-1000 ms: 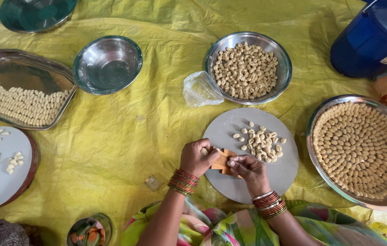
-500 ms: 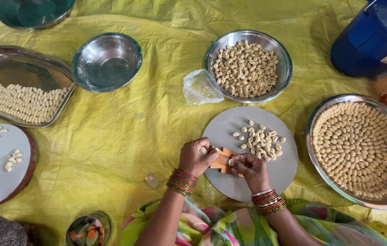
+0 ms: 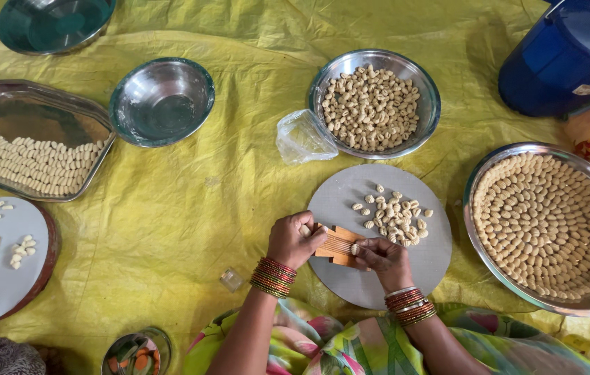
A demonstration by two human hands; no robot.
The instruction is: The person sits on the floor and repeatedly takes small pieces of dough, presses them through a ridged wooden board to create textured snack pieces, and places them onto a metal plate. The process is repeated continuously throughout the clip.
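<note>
A small ridged wooden board [image 3: 337, 245] sits at the near edge of a round grey plate [image 3: 423, 267], with a bit of dough [image 3: 355, 248] on its grooves. The left hand [image 3: 293, 239] grips the board's end; the right hand [image 3: 383, 255] presses the dough with its fingertips. Pressed too hard, the piece could smear into the grooves, and a loose grip could let the board skid into the shaped pieces [image 3: 395, 212] lying just beyond. The steel bowl [image 3: 325, 80] of finished ones stands farther off on the yellow sheet [image 3: 170, 208].
</note>
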